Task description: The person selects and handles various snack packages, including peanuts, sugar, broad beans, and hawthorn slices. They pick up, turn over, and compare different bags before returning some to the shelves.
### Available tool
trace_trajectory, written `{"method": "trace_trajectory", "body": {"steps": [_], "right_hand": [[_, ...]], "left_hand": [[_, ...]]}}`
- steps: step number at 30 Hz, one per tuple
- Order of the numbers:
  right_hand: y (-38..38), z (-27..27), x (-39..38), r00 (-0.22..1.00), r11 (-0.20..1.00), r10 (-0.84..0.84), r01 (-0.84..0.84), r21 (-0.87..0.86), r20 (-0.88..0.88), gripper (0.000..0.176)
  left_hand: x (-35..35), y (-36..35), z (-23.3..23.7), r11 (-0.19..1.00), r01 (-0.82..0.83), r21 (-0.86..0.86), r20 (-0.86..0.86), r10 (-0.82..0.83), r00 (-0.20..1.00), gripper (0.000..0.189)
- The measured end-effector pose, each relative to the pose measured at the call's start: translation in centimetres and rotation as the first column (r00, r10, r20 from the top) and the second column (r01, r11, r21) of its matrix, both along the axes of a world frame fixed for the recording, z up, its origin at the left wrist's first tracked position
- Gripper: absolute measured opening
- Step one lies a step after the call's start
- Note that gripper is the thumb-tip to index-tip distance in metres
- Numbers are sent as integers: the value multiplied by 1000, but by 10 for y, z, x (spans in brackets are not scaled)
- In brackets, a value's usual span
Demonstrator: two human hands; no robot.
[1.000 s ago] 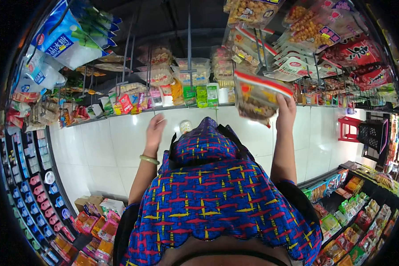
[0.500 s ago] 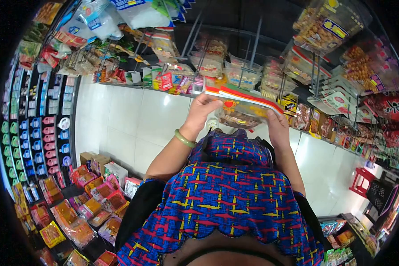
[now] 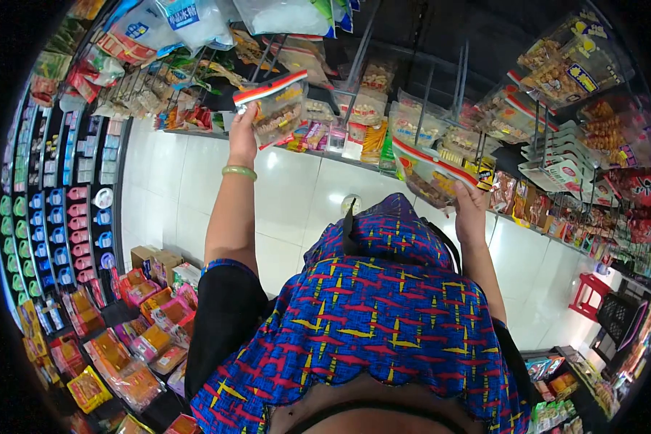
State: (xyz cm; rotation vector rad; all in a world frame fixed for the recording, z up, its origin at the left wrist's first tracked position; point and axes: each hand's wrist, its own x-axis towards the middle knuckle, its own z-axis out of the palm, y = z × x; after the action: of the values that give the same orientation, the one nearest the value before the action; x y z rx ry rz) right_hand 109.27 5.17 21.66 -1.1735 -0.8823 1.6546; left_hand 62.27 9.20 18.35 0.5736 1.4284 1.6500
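Note:
My left hand [image 3: 244, 136] is raised to the rack and grips a clear snack bag [image 3: 278, 116] by its left edge. That bag has a red and white zip strip along its top and brownish pieces inside. Lower on the right, my right hand [image 3: 471, 210] pinches a second snack bag [image 3: 428, 179] at its right end. Its top band is green, white and red, and it hangs tilted down to the right. Metal display hooks [image 3: 428, 101] stick out close above both bags.
Other nut packs [image 3: 416, 123] hang on the rack ahead, with larger bags [image 3: 575, 72] at upper right. White-filled bags [image 3: 195, 22] hang at upper left. Packaged goods [image 3: 123, 362] fill a low display at left. A red stool [image 3: 592, 293] stands on the tiled floor [image 3: 296, 188].
The bags held together in both hands are now apart. My left hand has moved left and up with one bag; my right hand keeps another, slightly lower and farther right.

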Motion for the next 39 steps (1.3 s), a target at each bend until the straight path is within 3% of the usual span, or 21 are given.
{"method": "trace_trajectory", "body": {"steps": [6,15,18,20,22,24,25,26,27,29,31,32,34,36,39], "right_hand": [[-29,1,-24,989,979,-140,132,-153,-44,24],[-45,1,-61,962,960,-265,256,-115,-72,27],[-51,0,-74,958,952,-283,276,-134,-36,24],[-53,2,-86,961,956,-270,261,-132,-58,25],[-53,5,-98,964,962,-252,241,-133,-80,25],[-51,6,-108,978,968,-188,169,-187,-92,26],[-50,-7,-110,989,980,-144,139,-139,-26,28],[-46,-10,-115,988,979,-152,146,-140,-29,28],[-42,-12,-124,993,986,-119,115,-122,-27,28],[-33,-11,-140,996,990,-46,35,-133,-81,29],[-23,-7,-153,996,991,8,-20,-130,-89,29],[-20,-6,-159,993,989,72,-83,-121,-93,30],[-16,-5,-171,983,980,95,-119,-156,-155,32],[-16,-2,-186,978,992,35,-60,-114,-207,35],[-15,17,-184,981,989,144,-148,-22,-127,40]], "left_hand": [[-28,26,-11,999,-12,-43,-5,12,1000,34],[-54,48,-27,999,46,-6,-44,-46,998,31],[-58,69,-25,994,77,-81,-105,-85,991,30],[-43,82,-18,1000,-8,20,-163,11,987,28],[-37,84,-26,996,37,82,-219,-18,975,30],[-25,77,-41,972,-216,96,-331,236,914,31],[0,57,-22,985,-165,52,-124,170,978,38],[19,38,-26,996,43,82,35,-46,998,41],[37,21,-30,960,241,141,183,-265,947,44],[77,-12,-26,827,537,169,215,-562,799,44],[97,-37,13,581,794,179,172,-813,556,32],[95,-40,11,579,796,176,175,-814,554,32],[89,-40,7,692,717,-90,-35,-721,692,23],[73,-31,1,834,550,-53,38,-549,835,22],[23,-6,7,912,409,-42,-4,-409,912,25]]}}
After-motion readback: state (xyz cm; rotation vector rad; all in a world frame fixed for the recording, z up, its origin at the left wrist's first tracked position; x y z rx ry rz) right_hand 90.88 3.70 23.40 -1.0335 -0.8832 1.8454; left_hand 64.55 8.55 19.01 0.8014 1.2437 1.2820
